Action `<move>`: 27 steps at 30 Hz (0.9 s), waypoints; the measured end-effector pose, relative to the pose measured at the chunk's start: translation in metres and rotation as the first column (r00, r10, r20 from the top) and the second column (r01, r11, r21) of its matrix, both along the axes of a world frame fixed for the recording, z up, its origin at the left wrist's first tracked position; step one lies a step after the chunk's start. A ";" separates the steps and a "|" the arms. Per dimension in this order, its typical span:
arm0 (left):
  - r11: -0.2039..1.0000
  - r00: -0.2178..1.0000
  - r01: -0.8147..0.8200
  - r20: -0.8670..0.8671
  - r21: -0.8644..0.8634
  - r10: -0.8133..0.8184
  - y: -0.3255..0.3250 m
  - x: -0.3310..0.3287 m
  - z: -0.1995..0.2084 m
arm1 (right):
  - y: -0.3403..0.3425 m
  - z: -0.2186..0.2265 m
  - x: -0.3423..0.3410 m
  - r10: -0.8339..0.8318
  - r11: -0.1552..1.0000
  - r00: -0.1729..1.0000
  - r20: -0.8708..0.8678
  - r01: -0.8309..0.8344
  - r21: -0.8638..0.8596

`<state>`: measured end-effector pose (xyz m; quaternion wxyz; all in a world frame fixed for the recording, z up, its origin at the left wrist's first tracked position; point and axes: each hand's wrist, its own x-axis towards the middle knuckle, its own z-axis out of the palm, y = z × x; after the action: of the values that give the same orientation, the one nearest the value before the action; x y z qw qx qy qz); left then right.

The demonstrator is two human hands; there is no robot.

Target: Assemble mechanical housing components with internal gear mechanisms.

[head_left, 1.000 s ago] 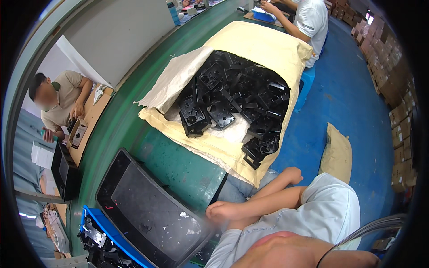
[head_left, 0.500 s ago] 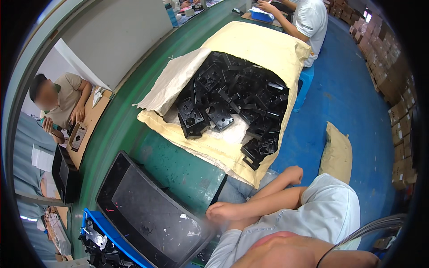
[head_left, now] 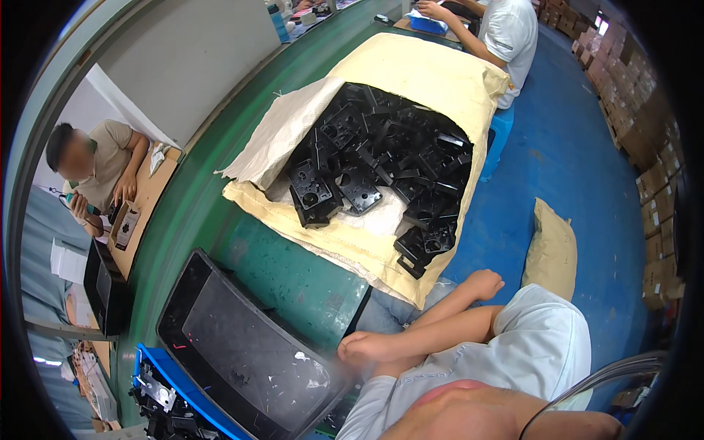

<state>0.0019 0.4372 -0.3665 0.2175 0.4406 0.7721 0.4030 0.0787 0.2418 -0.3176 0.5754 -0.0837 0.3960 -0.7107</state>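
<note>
My arms are crossed in front of me, the right forearm lying over the left. My left hand (head_left: 484,284) sits out to the right, past my right forearm, its fingers curled with nothing visible in them. Over at the left, my right hand (head_left: 361,347) is closed beside my left arm and near the edge of a large black tray (head_left: 249,345). Beyond my arms, an open pale yellow woven sack (head_left: 411,62) lies on the green table (head_left: 293,271). Many black plastic housings (head_left: 359,191) are heaped in its opening. Neither hand touches them.
A blue bin (head_left: 187,400) with black and metal parts stands at lower left. One person (head_left: 103,158) works at a side bench; another (head_left: 506,37) sits at the far end. A tan sack (head_left: 551,253) lies on the blue floor. Cartons (head_left: 645,132) are stacked at right.
My left hand has shifted slightly to the right. My right hand, the sack, the housings and the tray stay where they were.
</note>
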 end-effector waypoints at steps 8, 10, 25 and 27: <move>0.994 0.992 0.010 0.127 -0.113 0.004 0.013 -0.004 -0.014 | -0.002 0.001 0.002 0.016 1.000 1.000 0.026 -0.016 0.011; 0.989 0.994 0.021 0.111 -0.143 -0.005 0.015 -0.004 -0.013 | 0.001 -0.002 0.002 0.005 1.000 1.000 -0.001 -0.006 -0.015; 0.967 0.993 0.084 0.104 -0.240 -0.060 0.017 0.000 -0.019 | 0.011 0.030 0.004 -0.184 0.980 0.843 -0.506 0.117 -0.162; 0.966 0.993 0.071 0.113 -0.247 -0.044 0.014 -0.002 -0.019 | 0.011 0.035 0.003 -0.187 0.980 0.822 -0.537 0.117 -0.162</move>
<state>0.0001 0.4514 -0.3858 0.3241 0.4095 0.7910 0.3187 0.0818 0.2527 -0.2825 0.3726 -0.2872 0.5058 -0.7231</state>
